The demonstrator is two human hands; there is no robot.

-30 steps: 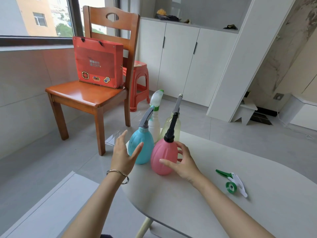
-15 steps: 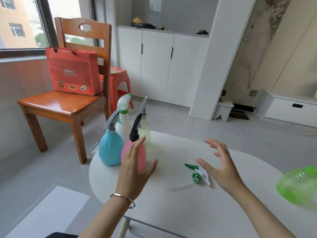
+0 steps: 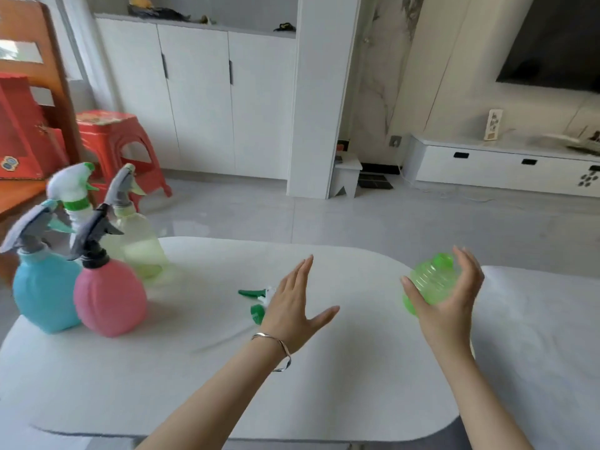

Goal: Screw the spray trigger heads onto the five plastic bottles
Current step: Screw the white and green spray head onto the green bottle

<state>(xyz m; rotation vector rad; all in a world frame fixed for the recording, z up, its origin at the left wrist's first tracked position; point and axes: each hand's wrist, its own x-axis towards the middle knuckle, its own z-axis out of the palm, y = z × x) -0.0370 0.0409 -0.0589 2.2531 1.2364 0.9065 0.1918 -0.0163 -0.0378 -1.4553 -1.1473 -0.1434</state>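
Observation:
Four bottles with trigger heads on stand at the table's left: blue (image 3: 45, 293), pink (image 3: 110, 300), pale yellow (image 3: 139, 251) and white (image 3: 76, 203). A loose green-and-white trigger head (image 3: 255, 295) lies near the middle of the white table (image 3: 227, 384). Its right part is hidden by my left hand (image 3: 292, 306), which hovers flat with fingers spread and holds nothing. A ribbed green bottle (image 3: 428, 280) with no head lies on its side at the right. My right hand (image 3: 451, 313) cups around it with thumb and fingers still extended. I cannot tell whether it is touching.
A wooden chair (image 3: 29, 34) carrying a red box (image 3: 19, 134) stands beyond the table's left end, with a red plastic stool (image 3: 110, 138) behind it. White cabinets (image 3: 201, 102) and a low TV unit (image 3: 500, 167) line the far wall. The table's near edge runs along the bottom.
My view has swung right. My right hand moved from beside the trigger head to the green bottle. My left hand left the pink bottle and now hovers by the trigger head.

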